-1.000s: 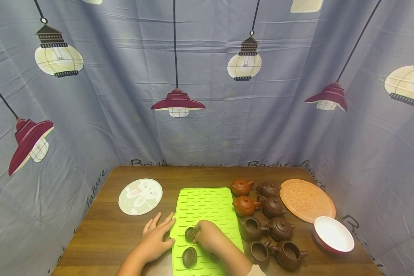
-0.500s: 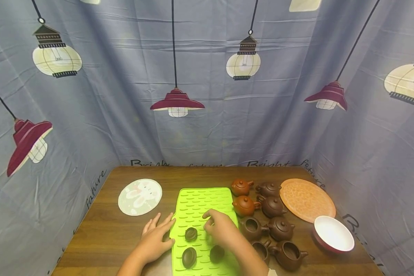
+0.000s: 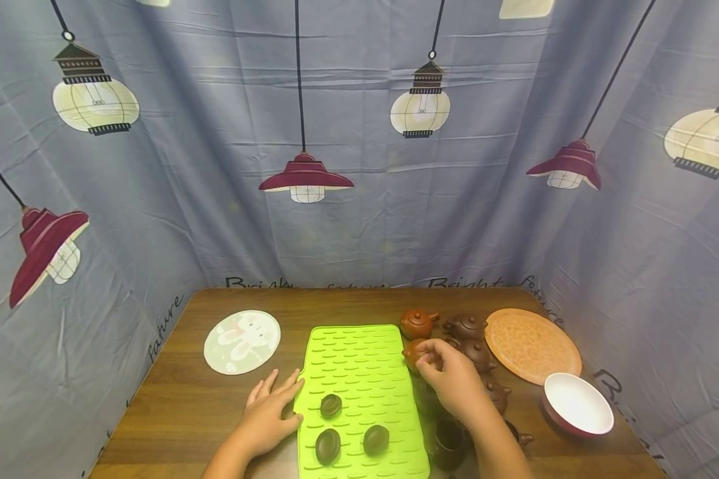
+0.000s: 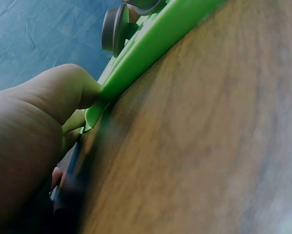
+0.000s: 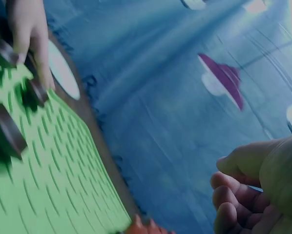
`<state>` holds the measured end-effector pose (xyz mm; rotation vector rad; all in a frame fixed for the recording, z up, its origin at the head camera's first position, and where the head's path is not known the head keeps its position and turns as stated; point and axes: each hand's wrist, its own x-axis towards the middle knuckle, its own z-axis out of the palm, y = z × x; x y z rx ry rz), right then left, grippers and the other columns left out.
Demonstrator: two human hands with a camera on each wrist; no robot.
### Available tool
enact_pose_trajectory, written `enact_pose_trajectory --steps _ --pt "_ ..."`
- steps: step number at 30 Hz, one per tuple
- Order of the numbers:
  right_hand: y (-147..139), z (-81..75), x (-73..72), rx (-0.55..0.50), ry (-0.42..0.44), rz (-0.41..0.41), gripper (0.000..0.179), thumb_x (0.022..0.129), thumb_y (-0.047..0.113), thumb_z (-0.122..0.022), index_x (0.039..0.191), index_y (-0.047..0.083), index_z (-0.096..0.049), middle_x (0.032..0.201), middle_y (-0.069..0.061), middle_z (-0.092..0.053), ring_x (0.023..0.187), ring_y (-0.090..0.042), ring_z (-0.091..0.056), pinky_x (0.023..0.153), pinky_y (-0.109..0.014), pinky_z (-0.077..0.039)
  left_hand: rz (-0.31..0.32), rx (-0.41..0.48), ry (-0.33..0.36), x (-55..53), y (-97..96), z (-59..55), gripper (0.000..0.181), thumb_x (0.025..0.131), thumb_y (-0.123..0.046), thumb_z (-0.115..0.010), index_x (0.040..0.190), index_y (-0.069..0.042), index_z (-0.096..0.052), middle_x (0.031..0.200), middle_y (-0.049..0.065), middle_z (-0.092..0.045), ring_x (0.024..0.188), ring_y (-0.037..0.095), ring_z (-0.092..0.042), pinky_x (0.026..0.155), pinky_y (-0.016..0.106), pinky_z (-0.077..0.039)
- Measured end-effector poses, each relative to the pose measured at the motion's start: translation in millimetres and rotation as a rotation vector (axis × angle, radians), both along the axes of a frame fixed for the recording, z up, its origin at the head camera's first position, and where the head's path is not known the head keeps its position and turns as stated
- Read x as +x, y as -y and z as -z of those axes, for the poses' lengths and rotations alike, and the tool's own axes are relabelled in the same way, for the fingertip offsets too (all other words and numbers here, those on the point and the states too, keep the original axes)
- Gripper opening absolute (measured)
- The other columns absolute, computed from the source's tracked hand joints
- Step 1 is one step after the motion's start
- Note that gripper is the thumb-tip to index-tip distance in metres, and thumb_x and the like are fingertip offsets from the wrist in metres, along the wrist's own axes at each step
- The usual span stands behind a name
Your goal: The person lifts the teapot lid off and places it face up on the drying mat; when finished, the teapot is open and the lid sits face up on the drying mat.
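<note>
Three dark lids (image 3: 327, 446) on green mat (image 3: 359, 362); left hand (image 3: 268, 416) at mat's edge, grip spread; right hand (image 3: 455, 382) near orange teapot (image 3: 414, 353), grip parted, loosely curled.

The right hand (image 3: 453, 380) has moved from a dark lid (image 3: 331, 406) to the nearer orange teapot (image 3: 411, 354).

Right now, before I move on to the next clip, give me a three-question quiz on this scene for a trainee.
1. How many dark lids lie on the green mat?
2. True or false: the white-lined bowl stands on the same side of the green mat as the teapots.
3. What does the left grip touch? A) the white-lined bowl B) the green mat's edge C) the rabbit placemat

Key: 1. Three. 2. True. 3. B.
</note>
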<state>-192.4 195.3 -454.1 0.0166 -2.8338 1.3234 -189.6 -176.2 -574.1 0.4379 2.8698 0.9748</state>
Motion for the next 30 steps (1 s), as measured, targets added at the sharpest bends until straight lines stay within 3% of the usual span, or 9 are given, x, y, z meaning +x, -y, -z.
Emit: enact_pose_trajectory --steps 6,13,16,21,30 --pt "-34 1.3 4.4 0.07 -0.007 0.06 0.026 0.101 0.024 -0.07 0.126 0.017 -0.068 0.106 0.002 -0.069 0.088 -0.016 -0.061 0.067 -0.03 -0.05 0.002 0.001 0.004 0.0 -0.3 0.3 0.069 0.093 -0.032 -0.075 0.155 -0.013 -0.051 0.17 0.004 -0.035 0.16 0.047 -0.011 0.123 0.068 0.004" --pt "-70 15.6 8.0 0.139 -0.007 0.088 0.031 0.102 0.027 -0.068 0.129 0.012 -0.066 0.108 0.0 -0.07 0.097 -0.018 -0.063 0.077 -0.031 -0.051 -0.004 -0.009 0.003 -0.2 -0.9 -1.4 0.069 0.093 -0.032 -0.075 0.155 -0.014 -0.052 0.169 0.004 -0.036 0.16 0.047 -0.012 0.124 0.068 0.003" --pt "-83 20.5 9.4 0.169 0.002 0.092 0.033 0.102 0.026 -0.068 0.131 0.01 -0.065 0.109 -0.001 -0.07 0.095 -0.018 -0.063 0.074 -0.03 -0.051 -0.007 -0.012 0.002 -0.3 -0.9 -2.3 0.068 0.093 -0.032 -0.075 0.155 -0.014 -0.052 0.169 0.004 -0.036 0.16 0.047 -0.012 0.124 0.068 0.003" --pt "-99 27.2 10.8 0.204 0.035 0.104 0.036 0.101 0.025 -0.068 0.132 0.007 -0.063 0.104 -0.002 -0.067 0.084 -0.018 -0.059 0.067 -0.029 -0.048 -0.011 -0.012 -0.001 -0.7 -0.9 -3.5 0.068 0.093 -0.032 -0.075 0.155 -0.014 -0.052 0.169 0.003 -0.036 0.16 0.046 -0.012 0.124 0.067 0.003" --pt "-116 36.5 13.4 0.295 0.058 0.104 0.037 0.098 0.024 -0.07 0.129 0.005 -0.065 0.097 0.001 -0.066 0.087 -0.018 -0.063 0.074 -0.04 -0.053 -0.002 -0.016 0.005 -0.4 -0.6 -1.3 0.068 0.093 -0.032 -0.075 0.155 -0.014 -0.052 0.169 0.004 -0.036 0.16 0.048 -0.011 0.123 0.068 0.003"
